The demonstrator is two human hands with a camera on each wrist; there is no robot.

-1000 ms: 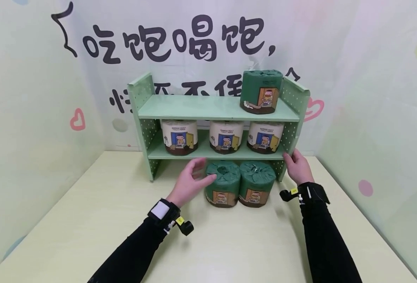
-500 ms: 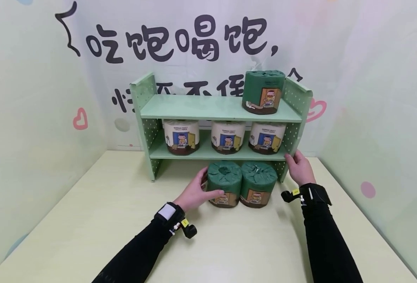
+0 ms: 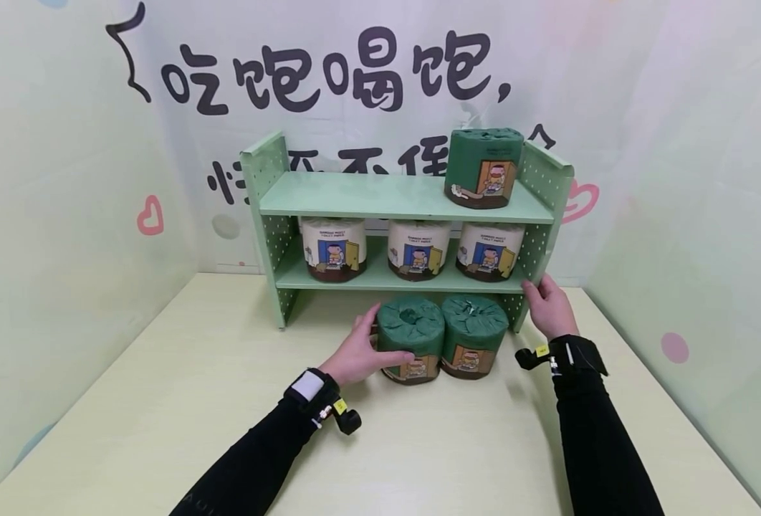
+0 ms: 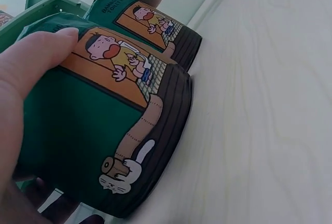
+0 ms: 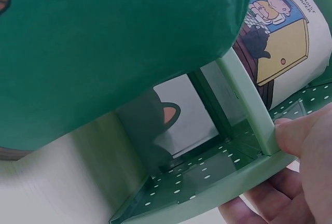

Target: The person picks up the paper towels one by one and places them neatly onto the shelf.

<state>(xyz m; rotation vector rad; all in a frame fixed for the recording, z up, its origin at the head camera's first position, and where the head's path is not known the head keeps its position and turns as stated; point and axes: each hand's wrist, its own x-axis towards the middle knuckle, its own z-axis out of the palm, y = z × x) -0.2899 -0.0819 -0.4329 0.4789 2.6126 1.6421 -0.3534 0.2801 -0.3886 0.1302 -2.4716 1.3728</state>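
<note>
Head: grips left green roll (image 3: 413,326) with left hand (image 3: 357,352), in front of shelf (image 3: 355,193); cannot tell if clear of tabletop (image 3: 458,451). Could knock right green roll (image 3: 475,326) if swung sideways, being just beside. Could upset top green roll (image 3: 477,165) if jolting shelf. Squat cylinders, crinkled dimpled tops.

Left wrist: presses thumb against smooth printed wrapper; could slip or crease if squeezed unevenly.

Right wrist: pinches shelf edge with right hand (image 3: 551,309); could tip it if pulling hard. Hole-punched, thin-looking green panel; matte paper on white roll (image 5: 298,35).
</note>
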